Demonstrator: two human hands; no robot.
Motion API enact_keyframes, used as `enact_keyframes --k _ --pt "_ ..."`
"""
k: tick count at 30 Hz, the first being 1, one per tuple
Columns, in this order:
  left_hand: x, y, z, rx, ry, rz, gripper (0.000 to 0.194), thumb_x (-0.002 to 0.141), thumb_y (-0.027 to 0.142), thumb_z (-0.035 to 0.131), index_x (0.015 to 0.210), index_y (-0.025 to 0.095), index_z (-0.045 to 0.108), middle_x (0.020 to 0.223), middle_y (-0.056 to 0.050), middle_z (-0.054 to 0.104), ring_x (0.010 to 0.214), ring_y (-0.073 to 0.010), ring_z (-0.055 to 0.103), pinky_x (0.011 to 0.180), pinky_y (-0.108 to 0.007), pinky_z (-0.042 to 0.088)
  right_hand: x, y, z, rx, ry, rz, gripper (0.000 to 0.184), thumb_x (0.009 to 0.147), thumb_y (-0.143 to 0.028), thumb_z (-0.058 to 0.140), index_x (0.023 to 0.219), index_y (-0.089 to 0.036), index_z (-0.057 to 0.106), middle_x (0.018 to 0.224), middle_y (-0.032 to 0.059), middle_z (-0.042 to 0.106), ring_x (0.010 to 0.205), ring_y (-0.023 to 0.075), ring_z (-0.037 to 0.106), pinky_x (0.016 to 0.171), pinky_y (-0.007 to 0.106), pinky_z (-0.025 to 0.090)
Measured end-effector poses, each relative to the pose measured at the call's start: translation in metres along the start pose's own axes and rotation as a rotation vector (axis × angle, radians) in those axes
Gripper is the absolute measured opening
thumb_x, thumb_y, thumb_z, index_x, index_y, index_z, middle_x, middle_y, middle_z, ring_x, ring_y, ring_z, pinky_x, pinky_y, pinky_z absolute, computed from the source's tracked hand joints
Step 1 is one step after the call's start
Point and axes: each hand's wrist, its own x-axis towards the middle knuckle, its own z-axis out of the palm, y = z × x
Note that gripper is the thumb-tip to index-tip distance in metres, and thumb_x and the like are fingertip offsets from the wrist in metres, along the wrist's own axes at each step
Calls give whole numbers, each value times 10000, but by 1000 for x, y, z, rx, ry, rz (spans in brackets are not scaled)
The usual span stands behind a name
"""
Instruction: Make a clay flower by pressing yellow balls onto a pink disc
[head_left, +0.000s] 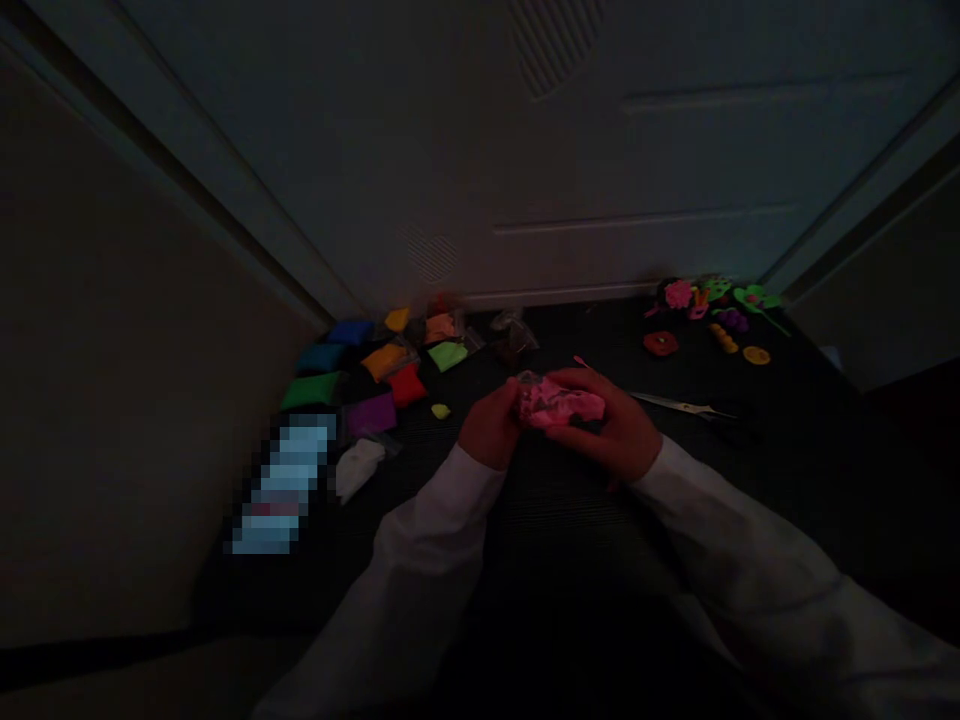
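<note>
Between my two hands is a clear plastic bag of pink modelling clay [571,404], held just above the dark table. My left hand [491,425] grips the bag's left end with the fingers closed. At the other end, my right hand [619,425] has its thumb and fingers curled around the bag. A small pale yellow-green piece of clay [441,411] lies left of my left hand. A pair of scissors [686,406] rests to the right of my right hand. A thin pink stick [581,362] shows just behind the bag.
Several coloured clay bags, among them a purple bag [371,413] and a green bag [311,390], lie at the left. A white bag [360,468] is beside a blurred bright screen [289,485]. Shaped clay pieces, including a pink flower [678,293], sit at the back right against the wall.
</note>
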Motion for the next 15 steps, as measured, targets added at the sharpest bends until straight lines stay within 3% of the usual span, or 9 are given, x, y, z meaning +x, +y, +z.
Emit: enact_keyframes --k 3,7,12,15 --pt "-7 9 8 -146 -55 -37 328 717 458 523 700 138 594 667 -20 600 618 -108 548 569 -249 429 1 -1 2 40 53 106 400 665 -361 628 1028 -224 528 1042 44 584 952 169 541 891 349 403" --pt "-12 19 12 -268 -142 -101 238 577 281 703 711 112 602 621 -2 592 551 -70 525 553 -214 407 3 0 -4 260 112 276 400 645 -422 630 983 -221 559 976 33 615 865 155 572 811 319 444" --pt "-16 20 11 -382 -251 -170 192 624 265 668 658 115 554 592 16 556 504 -60 521 483 -192 394 8 5 -15 832 -20 418 567 755 -625 283 908 -191 615 884 54 648 805 162 604 719 327 479" --pt "-20 20 13 -422 -374 -265 226 631 300 653 670 108 538 558 13 522 437 -65 489 413 -195 370 10 5 -15 893 -4 506 394 761 -518 417 885 -204 619 905 31 649 829 132 600 750 282 471"
